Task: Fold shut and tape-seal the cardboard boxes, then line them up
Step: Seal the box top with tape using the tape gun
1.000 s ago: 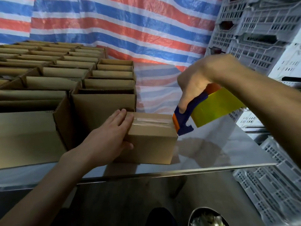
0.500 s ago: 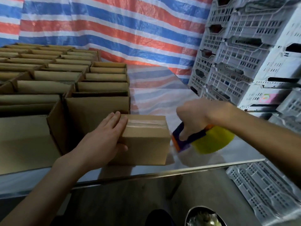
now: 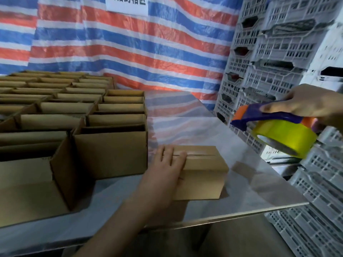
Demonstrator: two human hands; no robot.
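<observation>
A small shut cardboard box (image 3: 204, 175) lies on the steel table (image 3: 250, 182), near its front edge, with a tape strip along its top seam. My left hand (image 3: 167, 167) rests flat on the box's left end, fingers straight over the seam. My right hand (image 3: 315, 104) grips a blue and orange tape dispenser (image 3: 269, 117) with a yellow-green tape roll (image 3: 284, 138), held in the air up and to the right of the box, apart from it.
Several open cardboard boxes (image 3: 111, 145) stand in rows across the left of the table, the nearest right beside the small box. Stacked white plastic crates (image 3: 278, 52) fill the right side. A striped tarp (image 3: 130, 52) hangs behind.
My right hand has lifted the tape dispenser from the box's right end up and away to the right. My left hand stays on the box. The camera has tilted up.
</observation>
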